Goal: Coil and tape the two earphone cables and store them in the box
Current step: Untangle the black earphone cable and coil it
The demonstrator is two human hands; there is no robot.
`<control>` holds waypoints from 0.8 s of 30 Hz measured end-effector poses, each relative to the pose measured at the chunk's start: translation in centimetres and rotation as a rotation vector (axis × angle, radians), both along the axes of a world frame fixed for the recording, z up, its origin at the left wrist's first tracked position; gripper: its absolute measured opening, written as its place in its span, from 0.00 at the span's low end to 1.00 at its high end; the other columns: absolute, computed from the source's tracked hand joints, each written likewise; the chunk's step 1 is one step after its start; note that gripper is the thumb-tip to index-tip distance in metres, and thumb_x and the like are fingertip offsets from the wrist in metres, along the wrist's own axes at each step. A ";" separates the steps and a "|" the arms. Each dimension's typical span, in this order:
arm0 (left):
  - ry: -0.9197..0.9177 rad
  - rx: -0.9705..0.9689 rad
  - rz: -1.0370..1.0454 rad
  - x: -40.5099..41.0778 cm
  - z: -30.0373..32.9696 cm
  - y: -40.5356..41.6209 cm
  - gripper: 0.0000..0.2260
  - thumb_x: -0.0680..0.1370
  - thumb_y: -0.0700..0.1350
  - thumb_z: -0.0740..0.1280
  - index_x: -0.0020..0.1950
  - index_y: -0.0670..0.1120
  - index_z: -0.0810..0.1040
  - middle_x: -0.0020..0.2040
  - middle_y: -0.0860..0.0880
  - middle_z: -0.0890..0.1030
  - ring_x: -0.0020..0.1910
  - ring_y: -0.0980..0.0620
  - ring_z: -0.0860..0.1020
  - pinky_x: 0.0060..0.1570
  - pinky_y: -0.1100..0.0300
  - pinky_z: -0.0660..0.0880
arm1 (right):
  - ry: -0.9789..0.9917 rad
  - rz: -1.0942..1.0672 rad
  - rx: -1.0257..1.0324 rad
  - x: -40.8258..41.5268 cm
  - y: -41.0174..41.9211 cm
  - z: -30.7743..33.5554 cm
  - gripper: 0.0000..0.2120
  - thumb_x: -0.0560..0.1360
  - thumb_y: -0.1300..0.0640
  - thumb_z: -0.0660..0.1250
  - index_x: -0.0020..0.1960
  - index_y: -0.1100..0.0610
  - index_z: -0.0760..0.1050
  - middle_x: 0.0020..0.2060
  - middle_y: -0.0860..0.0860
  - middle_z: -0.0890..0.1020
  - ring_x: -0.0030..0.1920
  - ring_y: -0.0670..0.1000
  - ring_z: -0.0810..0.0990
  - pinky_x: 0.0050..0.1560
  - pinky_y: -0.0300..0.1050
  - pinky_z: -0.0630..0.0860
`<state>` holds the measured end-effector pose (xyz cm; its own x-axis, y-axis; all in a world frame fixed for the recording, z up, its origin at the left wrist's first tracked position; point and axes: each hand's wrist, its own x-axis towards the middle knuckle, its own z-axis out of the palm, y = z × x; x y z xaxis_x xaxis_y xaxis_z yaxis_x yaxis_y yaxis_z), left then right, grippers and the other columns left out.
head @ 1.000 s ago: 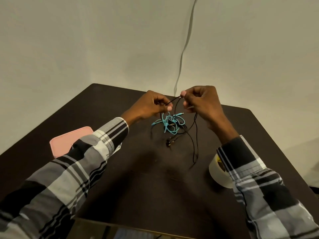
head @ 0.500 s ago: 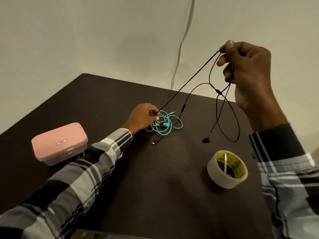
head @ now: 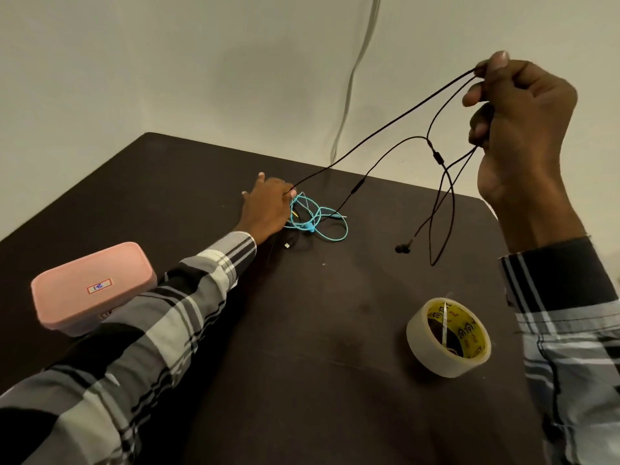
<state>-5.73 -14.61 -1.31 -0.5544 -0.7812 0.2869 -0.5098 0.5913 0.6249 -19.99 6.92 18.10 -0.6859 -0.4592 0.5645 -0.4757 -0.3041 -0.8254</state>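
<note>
My right hand (head: 523, 129) is raised high at the right, fingers closed on the black earphone cable (head: 385, 129). That cable stretches taut down to my left hand (head: 266, 208), which pinches it low over the table. Loops and one black earbud (head: 402, 249) dangle below the right hand. The turquoise earphone cable (head: 318, 221) lies in a loose tangle on the dark table (head: 302, 330), right beside my left hand. A pink closed box (head: 90, 290) stands at the left. A roll of tape (head: 448, 337) lies at the near right.
A pale cord (head: 352, 78) hangs down the wall behind the table. The table's far edge runs just beyond the cables, and its right corner lies below my right wrist. My plaid sleeves cover the near left and right of the table.
My right hand has risen up and to the right, drawing the black cable out of the tangle. My left hand dropped to the table by the turquoise cable.
</note>
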 end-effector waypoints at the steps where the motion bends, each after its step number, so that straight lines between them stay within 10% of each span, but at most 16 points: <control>1: 0.037 0.011 -0.014 -0.1 0.8 -0.2 0.13 0.82 0.49 0.59 0.44 0.46 0.80 0.49 0.46 0.82 0.61 0.40 0.77 0.67 0.38 0.66 | -0.001 -0.017 -0.006 -0.2 -0.1 0.0 0.12 0.81 0.51 0.64 0.44 0.56 0.80 0.30 0.47 0.79 0.24 0.47 0.65 0.27 0.40 0.62; 5: 0.095 -0.011 -0.090 -0.6 4.7 -1.3 0.14 0.78 0.49 0.67 0.42 0.40 0.84 0.32 0.46 0.80 0.30 0.53 0.74 0.36 0.60 0.71 | 0.009 -0.038 0.050 -0.7 -0.8 -0.3 0.09 0.80 0.55 0.65 0.49 0.58 0.81 0.33 0.49 0.82 0.24 0.47 0.67 0.27 0.39 0.64; 17: 0.531 0.192 -0.297 0.0 14.1 0.8 0.12 0.80 0.49 0.66 0.48 0.42 0.83 0.30 0.50 0.73 0.27 0.56 0.73 0.32 0.61 0.78 | -0.015 0.000 0.183 -0.6 -1.6 -2.6 0.09 0.77 0.58 0.67 0.56 0.58 0.81 0.40 0.51 0.85 0.25 0.46 0.71 0.29 0.37 0.66; 24: 0.167 -0.082 -0.293 2.7 14.1 0.2 0.10 0.79 0.50 0.67 0.49 0.45 0.85 0.35 0.49 0.79 0.28 0.60 0.74 0.33 0.61 0.75 | 0.110 0.009 0.110 -0.5 -0.3 -1.1 0.10 0.73 0.59 0.72 0.53 0.60 0.83 0.41 0.58 0.85 0.27 0.46 0.72 0.30 0.38 0.68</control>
